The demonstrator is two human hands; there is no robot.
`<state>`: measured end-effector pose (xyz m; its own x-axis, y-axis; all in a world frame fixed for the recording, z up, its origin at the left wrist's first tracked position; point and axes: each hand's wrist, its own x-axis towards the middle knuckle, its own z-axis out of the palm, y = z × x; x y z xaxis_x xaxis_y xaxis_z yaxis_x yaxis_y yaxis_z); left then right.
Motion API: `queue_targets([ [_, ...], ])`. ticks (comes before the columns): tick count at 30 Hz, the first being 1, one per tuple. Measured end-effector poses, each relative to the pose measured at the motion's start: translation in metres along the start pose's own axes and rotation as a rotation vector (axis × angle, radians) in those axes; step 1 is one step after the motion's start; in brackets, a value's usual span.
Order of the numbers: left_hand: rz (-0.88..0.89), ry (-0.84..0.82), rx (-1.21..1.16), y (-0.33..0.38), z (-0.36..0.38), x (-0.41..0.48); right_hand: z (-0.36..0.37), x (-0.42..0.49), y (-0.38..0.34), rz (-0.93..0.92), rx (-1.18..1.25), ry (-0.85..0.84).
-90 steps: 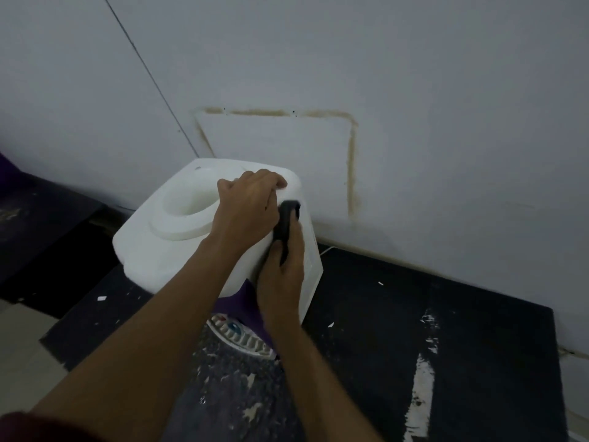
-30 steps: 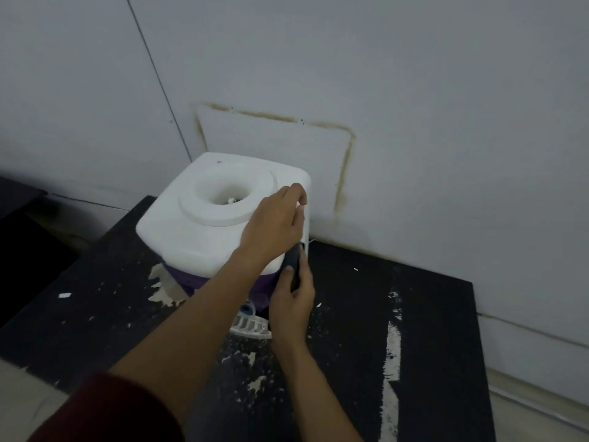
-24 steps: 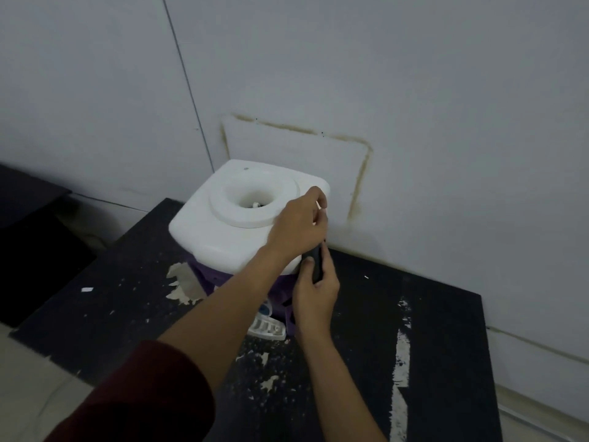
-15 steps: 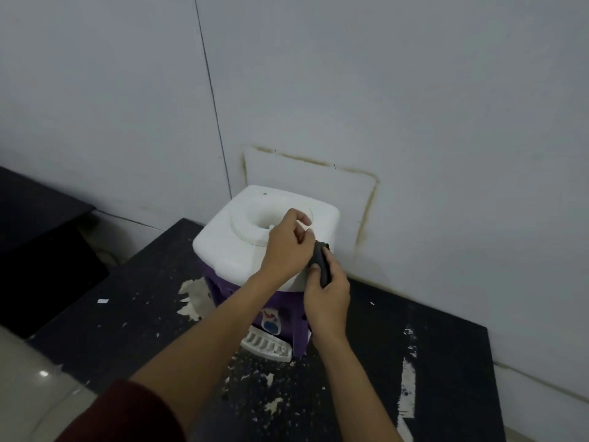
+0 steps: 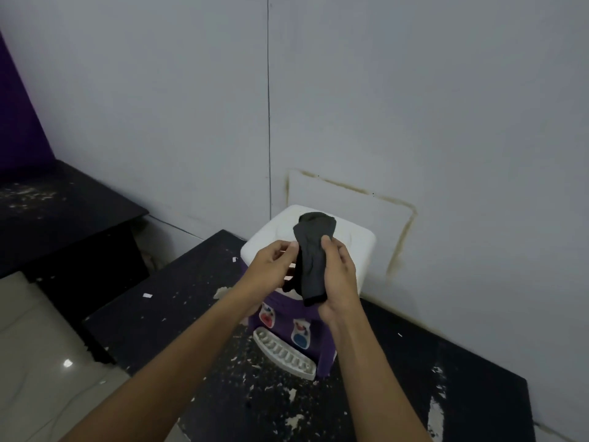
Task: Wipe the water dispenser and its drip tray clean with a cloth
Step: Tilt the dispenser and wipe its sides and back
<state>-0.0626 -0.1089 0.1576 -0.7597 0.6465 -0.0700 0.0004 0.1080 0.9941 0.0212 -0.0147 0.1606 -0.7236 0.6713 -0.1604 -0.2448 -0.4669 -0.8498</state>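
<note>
This is looking like a bare, worn indoor room, perhaps a back corner of a home or a small office; which of the two is not showing. A grey panelled wall is running behind, carrying a rectangular patch outlined in brown stain. A black table with a chipped, flaking top is standing against it, bearing a small white-and-purple water dispenser. Another dark table is sitting to the left below a purple wall strip, and pale glossy floor tiles are catching a light
</note>
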Motion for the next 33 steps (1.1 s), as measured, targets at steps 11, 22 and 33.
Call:
queue_targets([
  [11, 0.147, -0.037, -0.082, 0.011, -0.067, 0.064, 0.061, 0.049, 0.009, -0.162, -0.329, -0.023],
  [22, 0.086, -0.152, -0.191, 0.001, -0.137, 0.166, 0.133, 0.139, 0.030, -0.258, -0.581, 0.081],
  [33, 0.112, -0.121, -0.244, -0.002, -0.138, 0.188, 0.140, 0.153, 0.036, -0.152, -0.582, -0.012],
])
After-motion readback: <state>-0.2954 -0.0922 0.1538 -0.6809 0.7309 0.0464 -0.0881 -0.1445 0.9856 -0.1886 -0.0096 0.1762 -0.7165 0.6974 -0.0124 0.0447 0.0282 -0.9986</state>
